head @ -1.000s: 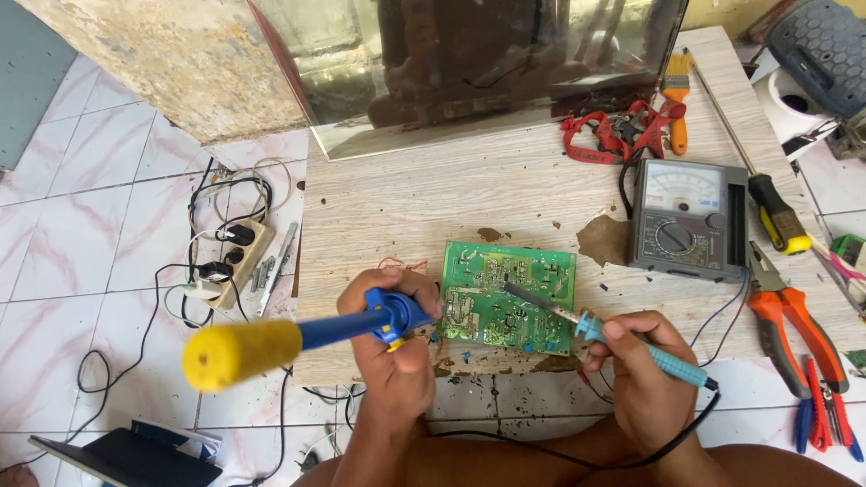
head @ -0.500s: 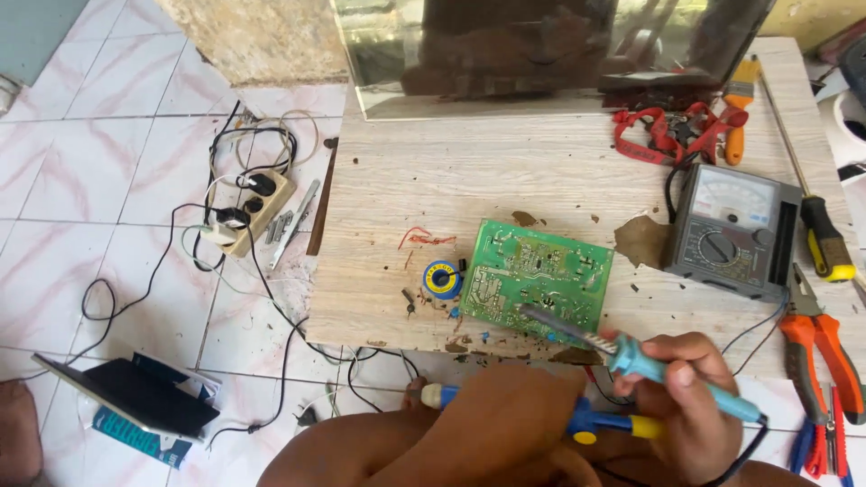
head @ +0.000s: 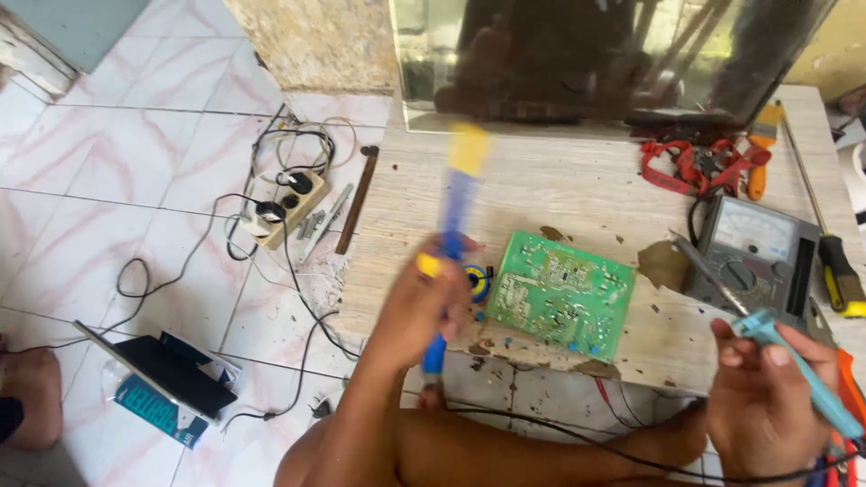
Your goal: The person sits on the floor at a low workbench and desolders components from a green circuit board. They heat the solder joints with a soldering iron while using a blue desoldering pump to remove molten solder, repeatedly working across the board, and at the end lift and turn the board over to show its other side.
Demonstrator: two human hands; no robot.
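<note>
My left hand [head: 417,307] grips a blue desoldering pump with a yellow plunger [head: 456,230], held upright and blurred, just left of a green circuit board [head: 564,293] lying on a low wooden table [head: 577,189]. A small blue and yellow reel [head: 476,281] sits by the board's left edge. My right hand [head: 762,397] holds a light blue soldering iron [head: 794,365], its tip lifted off the board toward an analog multimeter [head: 753,252].
A power strip [head: 280,207] with tangled cables lies on the tiled floor at left, beside a dark flat device [head: 162,374]. Red-handled tools [head: 695,162], a yellow-handled brush [head: 762,149] and a screwdriver [head: 834,261] lie on the table's right. A glass tank [head: 595,59] stands behind.
My left hand swung the desoldering pump from low and horizontal up to vertical beside the board. My right hand pulled the soldering iron away from the board toward the right.
</note>
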